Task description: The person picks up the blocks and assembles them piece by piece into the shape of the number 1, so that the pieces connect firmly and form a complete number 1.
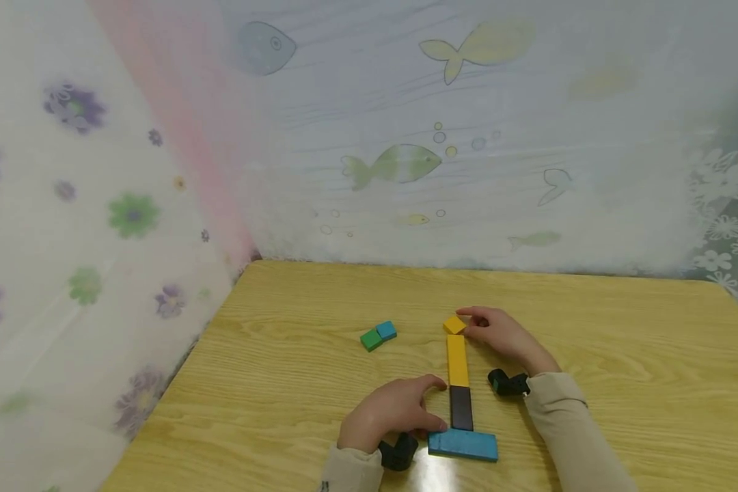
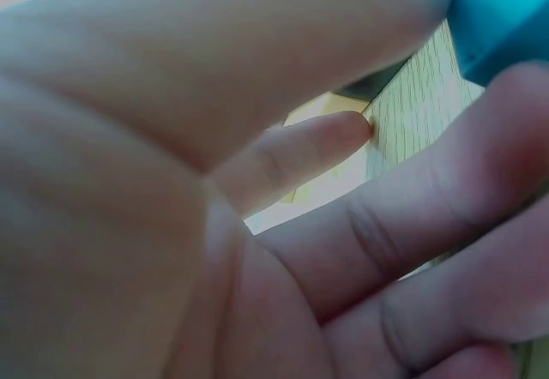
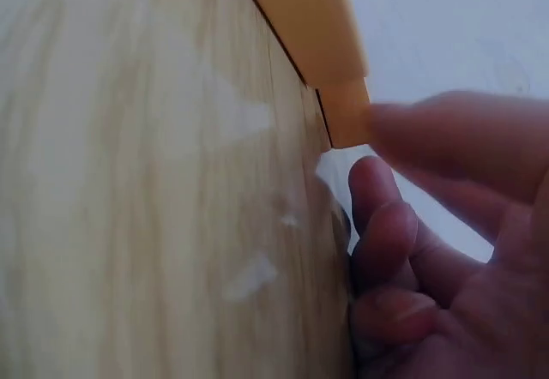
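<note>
In the head view, my right hand [image 1: 498, 333] pinches a small yellow block [image 1: 454, 324] by its right side. That block lies turned at an angle against the far end of a long yellow block [image 1: 458, 360]. A black block [image 1: 461, 408] continues the column toward me, and a blue block [image 1: 462, 445] lies crosswise at its near end. My left hand [image 1: 393, 410] rests its thumb on the blue block's left end, with the index finger reaching out beside the column. In the left wrist view, the thumb touches the blue block [image 2: 502, 19].
A small green block [image 1: 371, 339] and a small blue block [image 1: 387, 331] lie touching, left of the column. The wooden table [image 1: 283, 376] ends at a patterned curtain [image 1: 357, 225] at the back. A black camera mount sits at each wrist.
</note>
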A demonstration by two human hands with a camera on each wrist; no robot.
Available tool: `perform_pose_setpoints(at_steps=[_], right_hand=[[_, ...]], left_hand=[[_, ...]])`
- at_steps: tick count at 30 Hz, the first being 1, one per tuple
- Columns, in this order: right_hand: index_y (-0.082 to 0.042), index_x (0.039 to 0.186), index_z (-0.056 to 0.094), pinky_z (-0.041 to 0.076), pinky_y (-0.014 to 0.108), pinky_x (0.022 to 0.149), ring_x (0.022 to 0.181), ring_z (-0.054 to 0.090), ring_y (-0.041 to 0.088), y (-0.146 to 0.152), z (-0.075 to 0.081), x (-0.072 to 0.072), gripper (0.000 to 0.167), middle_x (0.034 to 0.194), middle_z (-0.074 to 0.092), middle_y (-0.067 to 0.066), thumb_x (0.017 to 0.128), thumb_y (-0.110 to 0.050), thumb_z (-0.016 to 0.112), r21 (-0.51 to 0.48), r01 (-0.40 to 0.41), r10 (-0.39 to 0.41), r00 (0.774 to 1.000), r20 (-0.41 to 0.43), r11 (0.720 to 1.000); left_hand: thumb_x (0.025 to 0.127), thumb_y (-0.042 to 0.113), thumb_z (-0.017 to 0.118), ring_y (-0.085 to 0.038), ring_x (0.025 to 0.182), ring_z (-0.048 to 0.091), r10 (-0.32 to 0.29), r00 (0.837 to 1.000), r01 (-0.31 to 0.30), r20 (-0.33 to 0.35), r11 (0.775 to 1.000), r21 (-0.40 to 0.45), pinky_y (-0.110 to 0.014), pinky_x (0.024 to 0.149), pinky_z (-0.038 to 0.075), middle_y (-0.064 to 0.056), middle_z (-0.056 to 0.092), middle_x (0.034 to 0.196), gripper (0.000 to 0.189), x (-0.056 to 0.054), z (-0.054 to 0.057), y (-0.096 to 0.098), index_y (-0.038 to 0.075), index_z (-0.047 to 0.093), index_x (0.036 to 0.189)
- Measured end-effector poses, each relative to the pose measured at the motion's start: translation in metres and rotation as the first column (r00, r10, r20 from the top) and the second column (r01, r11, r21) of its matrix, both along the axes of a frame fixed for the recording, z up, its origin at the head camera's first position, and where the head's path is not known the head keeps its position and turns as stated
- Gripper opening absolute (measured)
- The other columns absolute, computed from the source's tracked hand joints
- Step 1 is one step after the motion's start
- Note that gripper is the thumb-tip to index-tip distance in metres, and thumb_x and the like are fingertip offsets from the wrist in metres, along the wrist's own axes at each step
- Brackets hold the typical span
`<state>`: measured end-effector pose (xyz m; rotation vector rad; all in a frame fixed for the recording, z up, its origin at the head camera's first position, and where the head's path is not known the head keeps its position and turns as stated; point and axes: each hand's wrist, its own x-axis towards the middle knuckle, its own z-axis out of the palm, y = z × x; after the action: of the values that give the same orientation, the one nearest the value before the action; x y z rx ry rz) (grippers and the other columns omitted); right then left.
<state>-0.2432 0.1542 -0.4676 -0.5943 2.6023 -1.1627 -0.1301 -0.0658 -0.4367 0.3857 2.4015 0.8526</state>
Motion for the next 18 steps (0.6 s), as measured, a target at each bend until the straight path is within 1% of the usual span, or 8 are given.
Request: perform_pose_setpoints(at_steps=[3,5,6,9,12,18], right_hand=[[-0.010,0.128,0.048,0.040,0.041,0.081,0.095,0.052,0.023,-0.0017,0.0007,0.0005,0.040,0.109,0.057,0.008,0.092,-0.026,0.050,-0.003,0.003,-0.003,1.000,0.004,1.000],[-0.010,0.128,0.049,0.038,0.043,0.084,0.101,0.051,0.025,-0.0030,0.0005,0.0010,0.041,0.114,0.056,0.010,0.092,-0.030,0.049,0.005,0.014,-0.014,1.000,-0.008,1.000],[-0.010,0.127,0.049,0.038,0.044,0.084,0.100,0.052,0.025,-0.0034,0.0001,0.0009,0.041,0.114,0.056,0.010,0.092,-0.030,0.049,0.011,0.018,-0.018,1.000,-0.015,1.000],[-0.010,0.125,0.052,0.039,0.041,0.080,0.090,0.053,0.022,-0.0048,-0.0008,0.0001,0.038,0.104,0.058,0.007,0.091,-0.029,0.051,0.047,0.044,-0.042,0.998,-0.037,0.998],[-0.010,0.123,0.053,0.039,0.038,0.075,0.082,0.051,0.019,-0.0056,-0.0018,-0.0008,0.036,0.097,0.058,0.004,0.091,-0.027,0.051,0.077,0.052,-0.048,0.997,-0.058,0.996],[-0.010,0.122,0.054,0.038,0.035,0.071,0.077,0.050,0.017,-0.0070,-0.0032,-0.0019,0.034,0.092,0.057,0.002,0.091,-0.025,0.051,0.069,0.048,-0.045,0.998,-0.053,0.996]], left_hand=[[0.076,0.034,0.070,-0.012,0.052,0.054,-0.001,1.000,0.001,0.002,1.000,0.008,-0.026,0.057,0.039,0.003,0.057,0.060,0.051,0.0004,-0.0002,-0.0003,0.027,0.050,0.122],[0.076,0.034,0.070,-0.011,0.052,0.054,-0.007,1.000,0.007,0.001,1.000,0.014,-0.026,0.057,0.039,0.003,0.057,0.060,0.051,0.0001,-0.0012,-0.0004,0.026,0.050,0.122],[0.076,0.034,0.070,-0.011,0.052,0.054,-0.010,1.000,0.010,0.000,1.000,0.016,-0.026,0.057,0.039,0.004,0.057,0.060,0.051,0.0000,-0.0017,-0.0004,0.026,0.050,0.122],[0.076,0.034,0.070,-0.011,0.053,0.054,-0.018,1.000,0.018,-0.004,1.000,0.020,-0.025,0.057,0.039,0.004,0.057,0.061,0.051,-0.0003,-0.0023,-0.0003,0.027,0.049,0.123],[0.076,0.034,0.070,-0.011,0.053,0.054,-0.020,1.000,0.020,-0.006,1.000,0.023,-0.026,0.056,0.039,0.004,0.057,0.061,0.052,-0.0002,-0.0023,-0.0002,0.026,0.050,0.123],[0.076,0.034,0.070,-0.011,0.053,0.053,-0.014,1.000,0.014,-0.008,1.000,0.022,-0.026,0.057,0.039,0.004,0.057,0.061,0.052,-0.0003,-0.0028,-0.0012,0.026,0.050,0.122]])
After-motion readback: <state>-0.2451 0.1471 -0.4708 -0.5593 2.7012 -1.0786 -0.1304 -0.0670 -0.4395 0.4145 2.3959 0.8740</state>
